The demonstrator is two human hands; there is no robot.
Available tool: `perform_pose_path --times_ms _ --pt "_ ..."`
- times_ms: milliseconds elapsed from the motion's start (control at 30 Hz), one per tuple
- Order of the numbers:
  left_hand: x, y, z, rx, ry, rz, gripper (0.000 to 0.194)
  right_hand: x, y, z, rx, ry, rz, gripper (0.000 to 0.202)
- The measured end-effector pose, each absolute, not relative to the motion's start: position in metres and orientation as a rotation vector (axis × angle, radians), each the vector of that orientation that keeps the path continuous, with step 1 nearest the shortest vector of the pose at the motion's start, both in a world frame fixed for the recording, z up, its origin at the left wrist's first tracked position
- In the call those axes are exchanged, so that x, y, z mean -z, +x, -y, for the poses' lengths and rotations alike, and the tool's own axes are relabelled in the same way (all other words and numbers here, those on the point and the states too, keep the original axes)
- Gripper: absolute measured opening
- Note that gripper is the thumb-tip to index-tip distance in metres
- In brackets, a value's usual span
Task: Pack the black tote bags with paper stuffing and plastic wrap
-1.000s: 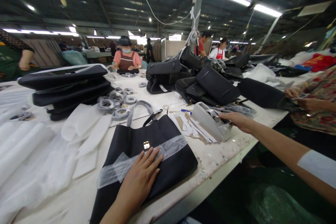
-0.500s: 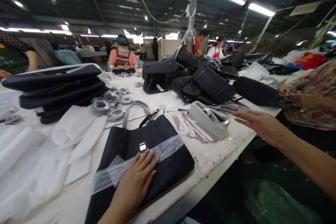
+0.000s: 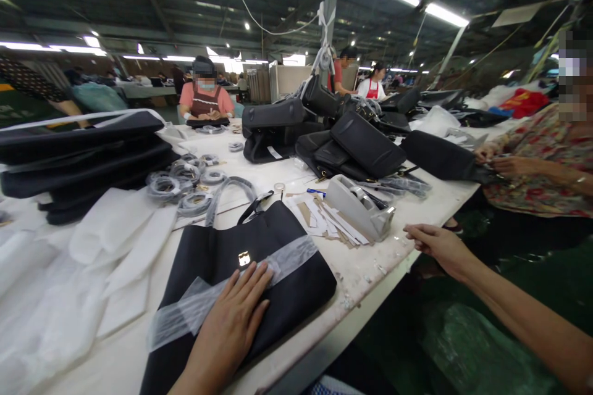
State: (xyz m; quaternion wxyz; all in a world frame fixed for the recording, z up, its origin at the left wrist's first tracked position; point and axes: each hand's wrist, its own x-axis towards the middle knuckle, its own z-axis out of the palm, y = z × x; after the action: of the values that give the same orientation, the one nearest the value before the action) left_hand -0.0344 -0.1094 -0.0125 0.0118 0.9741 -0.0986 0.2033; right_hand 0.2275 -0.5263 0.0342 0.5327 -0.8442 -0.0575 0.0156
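A black handbag [image 3: 290,247] lies flat on the table in front of me, with a gold clasp [image 3: 244,258] and a strip of translucent wrapping [image 3: 296,259] across its front. Its handle [image 3: 231,194] is wrapped too. My left hand [image 3: 236,308] rests flat on the bag and the strip, fingers extended. Over the table's right edge, apart from the bag, my right hand [image 3: 438,248] has thumb and fingertips pinched together; whatever is between them is too small to make out. Nearest to it is a grey tape dispenser [image 3: 354,207], beside loose paper slips [image 3: 328,222].
Stacked black bags [image 3: 88,154] stand at the left, behind white foam sheets [image 3: 125,259]. Coiled wrapped straps [image 3: 169,188] lie beyond my bag. More black bags [image 3: 365,142] are piled at centre. A co-worker in a floral top [image 3: 532,160] handles a bag at right.
My right hand has moved down, away from the tape dispenser, and its spread fingers have closed into a pinch. My left hand stays flat on the handbag. The view has shifted slightly right.
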Motion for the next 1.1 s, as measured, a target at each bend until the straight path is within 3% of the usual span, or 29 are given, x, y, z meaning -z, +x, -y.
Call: perform_pose_path --times_ms 200,300,433,633,800,967,1100 --pt "0.015 -0.034 0.11 -0.639 3.006 0.295 0.047 -0.046 0.242 0.55 0.347 -2.732 0.472 0.038" --pt "0.02 -0.033 0.108 -0.652 2.994 0.311 0.046 -0.059 0.235 0.56 0.605 -2.893 0.7 0.041" --pt "0.02 -0.033 0.11 -0.712 2.931 0.236 0.041 -0.089 0.217 0.549 0.656 -2.899 1.047 0.037" --pt "0.004 -0.039 0.117 -0.644 2.902 0.125 0.039 -0.127 0.178 0.468 0.521 -2.524 1.373 0.026" --pt "-0.005 -0.041 0.122 -0.568 2.877 0.063 0.038 -0.137 0.133 0.368 0.103 -2.278 1.36 0.029" --pt "-0.006 -0.043 0.124 -0.553 2.853 0.029 0.04 -0.114 0.109 0.283 -0.347 -2.175 1.353 0.028" --pt "-0.007 -0.045 0.123 -0.551 2.823 0.03 0.04 -0.081 0.117 0.246 -0.369 -2.316 1.468 0.028"
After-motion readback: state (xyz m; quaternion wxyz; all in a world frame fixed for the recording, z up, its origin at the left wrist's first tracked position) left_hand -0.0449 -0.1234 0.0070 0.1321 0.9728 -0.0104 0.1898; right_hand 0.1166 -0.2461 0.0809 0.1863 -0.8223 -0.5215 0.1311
